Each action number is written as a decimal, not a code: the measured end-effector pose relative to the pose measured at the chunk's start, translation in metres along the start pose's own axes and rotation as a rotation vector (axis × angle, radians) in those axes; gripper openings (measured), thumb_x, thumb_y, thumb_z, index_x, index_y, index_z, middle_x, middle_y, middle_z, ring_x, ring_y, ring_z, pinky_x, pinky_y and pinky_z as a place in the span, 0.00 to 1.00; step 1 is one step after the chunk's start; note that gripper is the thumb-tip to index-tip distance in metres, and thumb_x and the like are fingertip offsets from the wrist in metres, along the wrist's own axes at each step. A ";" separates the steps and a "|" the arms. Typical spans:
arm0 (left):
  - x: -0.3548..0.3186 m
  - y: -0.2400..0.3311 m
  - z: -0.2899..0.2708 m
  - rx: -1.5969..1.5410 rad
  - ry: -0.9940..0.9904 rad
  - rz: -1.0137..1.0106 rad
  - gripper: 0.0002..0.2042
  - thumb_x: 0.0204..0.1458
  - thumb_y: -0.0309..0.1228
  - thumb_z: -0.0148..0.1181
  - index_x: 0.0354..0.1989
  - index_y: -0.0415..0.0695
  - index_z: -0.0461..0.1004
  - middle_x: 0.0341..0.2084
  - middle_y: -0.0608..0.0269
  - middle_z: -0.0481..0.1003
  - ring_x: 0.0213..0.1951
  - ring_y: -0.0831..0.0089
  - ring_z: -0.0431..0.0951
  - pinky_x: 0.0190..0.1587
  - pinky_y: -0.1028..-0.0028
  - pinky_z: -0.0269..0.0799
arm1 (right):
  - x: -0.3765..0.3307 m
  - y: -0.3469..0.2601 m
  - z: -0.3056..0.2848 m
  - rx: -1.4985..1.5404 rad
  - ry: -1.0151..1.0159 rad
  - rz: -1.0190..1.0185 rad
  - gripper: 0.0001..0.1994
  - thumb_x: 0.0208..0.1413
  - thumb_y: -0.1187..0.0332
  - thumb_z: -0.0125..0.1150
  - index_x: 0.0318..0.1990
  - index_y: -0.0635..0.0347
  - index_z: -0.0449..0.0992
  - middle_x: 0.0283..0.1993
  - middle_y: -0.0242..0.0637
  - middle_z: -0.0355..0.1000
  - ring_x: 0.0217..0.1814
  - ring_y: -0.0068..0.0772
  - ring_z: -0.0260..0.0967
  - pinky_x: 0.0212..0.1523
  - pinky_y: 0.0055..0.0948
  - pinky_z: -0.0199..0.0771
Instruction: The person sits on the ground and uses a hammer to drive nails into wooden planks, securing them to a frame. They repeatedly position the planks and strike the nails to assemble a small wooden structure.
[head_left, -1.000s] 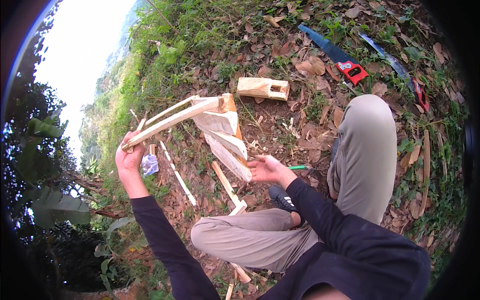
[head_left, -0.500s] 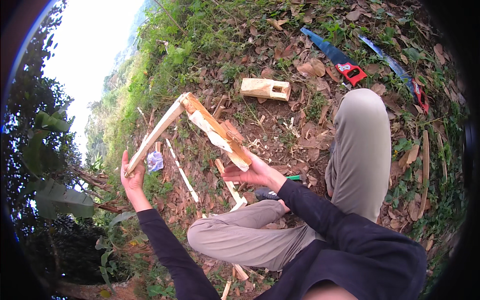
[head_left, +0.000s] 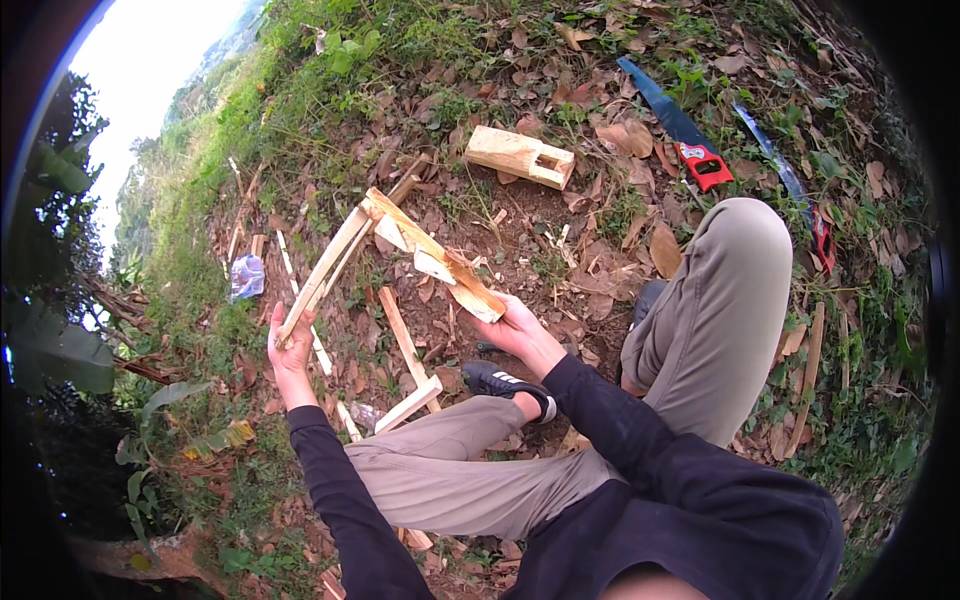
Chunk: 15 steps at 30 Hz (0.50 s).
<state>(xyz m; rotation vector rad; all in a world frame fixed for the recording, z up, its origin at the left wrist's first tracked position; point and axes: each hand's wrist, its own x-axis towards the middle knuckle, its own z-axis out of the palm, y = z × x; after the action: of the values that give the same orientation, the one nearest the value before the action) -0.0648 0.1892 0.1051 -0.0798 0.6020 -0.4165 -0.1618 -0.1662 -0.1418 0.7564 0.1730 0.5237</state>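
In front of me are two pieces of wood that meet at an angled corner, forming an upside-down V. The slimmer pale wooden bar (head_left: 330, 262) slopes down to my left hand (head_left: 291, 352), whose fingers are closed on its lower end. A thicker, rough split piece of wood (head_left: 437, 262), orange-brown with pale patches, slants down toward my right hand (head_left: 515, 330). That hand grips its near end, with the fingers partly hidden behind the wood. Whether the corner is a fitted joint or only contact, I cannot tell.
A wooden block with a slot (head_left: 520, 156) lies ahead on the leaf-strewn ground. To the right are a red-handled blue saw (head_left: 680, 125) and a second saw (head_left: 785, 175). Wooden strips (head_left: 405, 335) and a clear plastic bag (head_left: 247, 277) lie left of my legs.
My view has shifted, so the ground things sit differently in it. The wooden corner appears less high and slightly tilted. My right hand now wraps the wood's end, where its fingers were stretched out beneath.
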 end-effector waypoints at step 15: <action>-0.055 -0.012 -0.010 -0.142 -0.241 -0.110 0.14 0.62 0.30 0.58 0.38 0.48 0.54 0.18 0.79 0.55 0.15 0.92 0.54 0.14 0.83 0.50 | -0.026 0.066 0.094 -0.555 0.121 0.104 0.24 0.68 0.65 0.45 0.68 0.64 0.59 0.69 0.47 0.63 0.68 0.46 0.65 0.67 0.60 0.62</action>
<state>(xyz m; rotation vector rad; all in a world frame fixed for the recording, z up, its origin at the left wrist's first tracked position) -0.1152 0.2012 0.1283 -0.2953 0.3899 -0.4623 -0.1788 -0.1963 -0.0293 0.1926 0.0928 0.6788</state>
